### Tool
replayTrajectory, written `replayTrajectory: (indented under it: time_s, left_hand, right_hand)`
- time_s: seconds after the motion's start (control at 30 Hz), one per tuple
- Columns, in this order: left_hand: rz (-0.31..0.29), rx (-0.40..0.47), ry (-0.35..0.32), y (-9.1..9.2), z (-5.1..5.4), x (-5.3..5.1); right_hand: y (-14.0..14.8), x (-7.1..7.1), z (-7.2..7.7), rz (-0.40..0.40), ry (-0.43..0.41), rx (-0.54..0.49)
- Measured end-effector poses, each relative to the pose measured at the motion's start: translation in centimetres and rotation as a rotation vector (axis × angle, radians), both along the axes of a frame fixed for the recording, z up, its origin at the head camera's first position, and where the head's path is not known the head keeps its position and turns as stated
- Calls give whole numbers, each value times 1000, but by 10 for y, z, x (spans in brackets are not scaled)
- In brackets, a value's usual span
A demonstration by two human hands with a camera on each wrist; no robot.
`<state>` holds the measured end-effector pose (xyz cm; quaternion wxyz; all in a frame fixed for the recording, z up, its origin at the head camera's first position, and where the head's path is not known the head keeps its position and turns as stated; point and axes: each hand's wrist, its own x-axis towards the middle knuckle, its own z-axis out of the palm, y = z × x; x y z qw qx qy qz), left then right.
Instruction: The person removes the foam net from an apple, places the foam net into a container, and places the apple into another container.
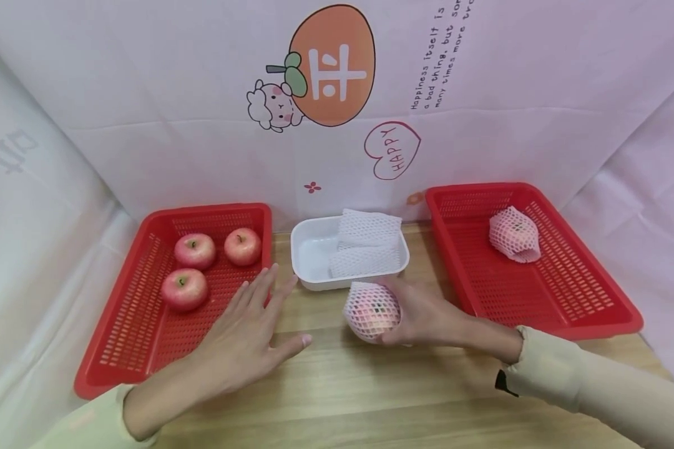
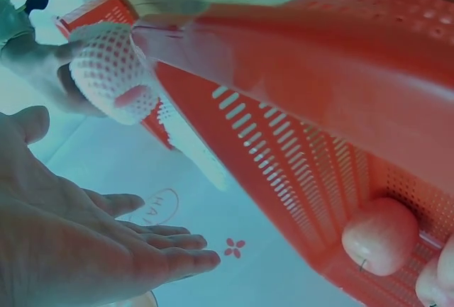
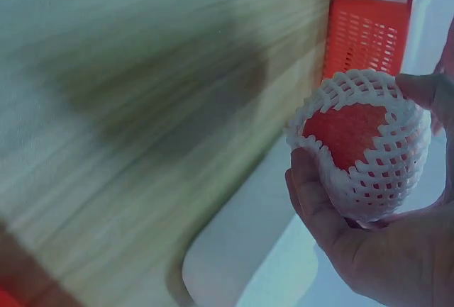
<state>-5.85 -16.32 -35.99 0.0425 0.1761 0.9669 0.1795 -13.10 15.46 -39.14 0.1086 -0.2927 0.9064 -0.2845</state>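
In the head view my right hand (image 1: 424, 312) grips an apple in a white foam net (image 1: 371, 312), just in front of the white tray. The right wrist view shows the thumb and fingers round the netted apple (image 3: 369, 144), with red skin bare at the net's opening. My left hand (image 1: 247, 337) is spread with straight fingers beside the left red basket (image 1: 112, 312); it holds nothing. In the left wrist view the palm of the left hand (image 2: 85, 236) faces the basket wall. Several bare apples, one of them an apple (image 1: 185, 289) near the middle, lie in that basket.
The white tray (image 1: 314, 284) holds folded foam nets (image 1: 367, 240) on its right side. On the right stands another red basket (image 1: 539, 299) with one netted apple (image 1: 513, 235) inside. White printed cloth (image 1: 202, 75) hangs behind and along both sides of the wooden table (image 1: 337, 399).
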Motion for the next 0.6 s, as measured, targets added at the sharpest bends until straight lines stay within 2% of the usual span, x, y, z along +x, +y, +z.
replayTrajectory:
  time_s: [0.33,0.47,0.6]
  left_hand:
    - [-13,46,-30,8,-4,4]
    - [-8,75,-44,9,-6,6]
    - [-4,125,-85,11,-7,10]
  right_hand:
    - [-11,8,-23,105,4,10]
    - [-14,10,-29,136,-10,7]
    - [-16,11,-35,160,-44,-8]
